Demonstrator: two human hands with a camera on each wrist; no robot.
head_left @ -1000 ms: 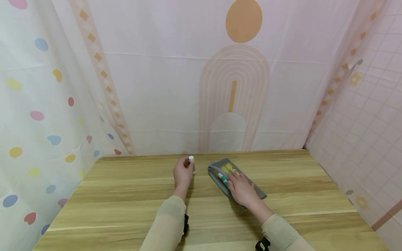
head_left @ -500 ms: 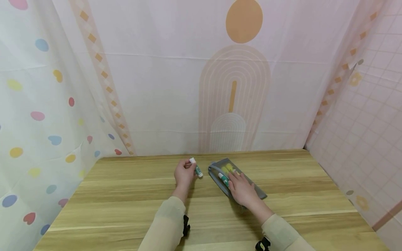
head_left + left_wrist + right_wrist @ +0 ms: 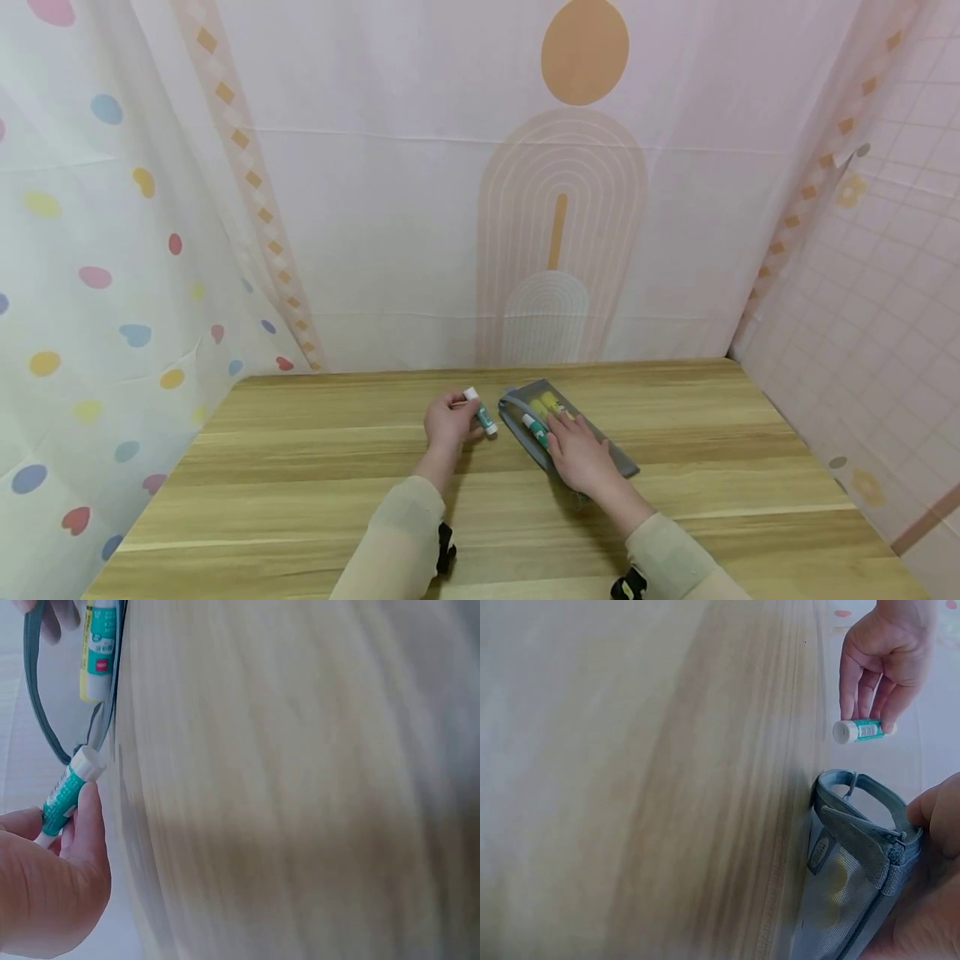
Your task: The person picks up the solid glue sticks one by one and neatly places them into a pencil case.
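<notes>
My left hand [image 3: 447,422] pinches a green-and-white glue stick [image 3: 483,417] between thumb and fingers, tilted just left of a grey mesh zip pencil case [image 3: 621,460]. In the left wrist view the white cap of the glue stick [image 3: 64,795] overlaps the tip of the case's open mouth. My right hand [image 3: 581,457] lies over the pencil case and holds its upper edge; in the right wrist view a digit rests at the rim of the case [image 3: 855,840]. Inside are another green glue stick [image 3: 536,429] and yellow items [image 3: 550,403], partly covered by mesh and fingers.
A wood-grain table [image 3: 300,467] carries everything. Patterned curtains [image 3: 390,208] hang behind its back edge and along both sides. Black wrist straps [image 3: 446,548] sit at both sleeve cuffs.
My left hand has moved right and slightly nearer with the glue stick, which has turned from upright to slanting toward the pencil case. My right hand and the case have stayed put.
</notes>
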